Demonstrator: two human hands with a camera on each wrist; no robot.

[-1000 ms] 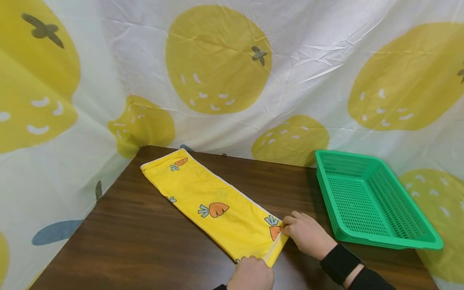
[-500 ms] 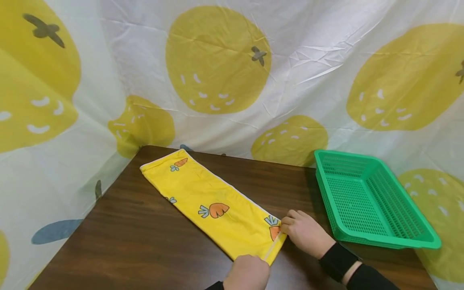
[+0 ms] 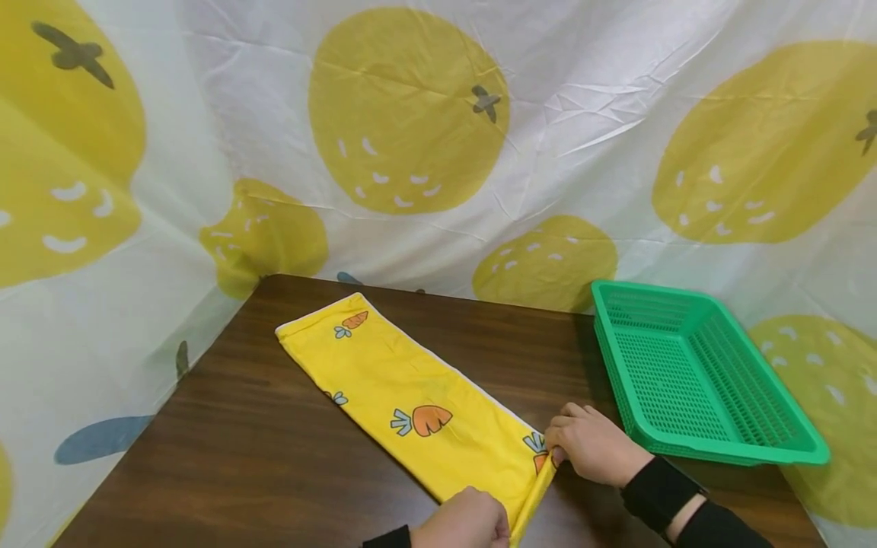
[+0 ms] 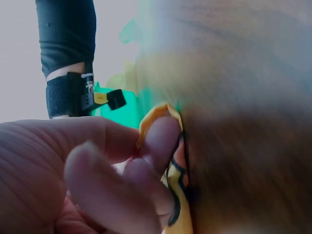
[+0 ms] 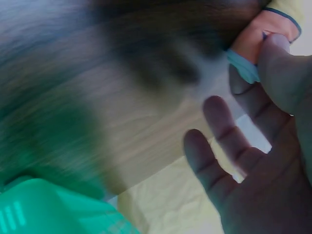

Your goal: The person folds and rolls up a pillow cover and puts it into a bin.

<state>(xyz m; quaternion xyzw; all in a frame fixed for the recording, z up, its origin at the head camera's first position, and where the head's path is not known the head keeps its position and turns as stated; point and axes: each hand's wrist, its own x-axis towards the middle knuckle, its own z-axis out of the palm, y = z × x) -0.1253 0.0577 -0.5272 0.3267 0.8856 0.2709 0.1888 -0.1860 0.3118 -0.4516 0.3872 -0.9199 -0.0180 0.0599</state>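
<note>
A long folded yellow cloth (image 3: 390, 373) with a carrot print and white edging lies slantwise on the brown table in the head view. My left hand (image 3: 466, 521) pinches its near end at the bottom of that view. At the other corner of the same end, my right hand (image 3: 592, 445) pinches the cloth between thumb and forefinger. Between the two hands the end is turned over into a narrow fold. In the left wrist view, cloth wraps over the left fingertips (image 4: 163, 136). The right wrist view has the other right-hand fingers (image 5: 219, 117) held away from the cloth.
A green plastic basket (image 3: 620, 380) stands on the table (image 3: 274, 457) just right of my right hand. White fabric with yellow fruit prints (image 3: 411, 114) hangs behind the table and along its left side.
The cloth has slid to the right and nearer to me. Its near end is now turned over, hiding the white line there. Both hands still hold that end.
</note>
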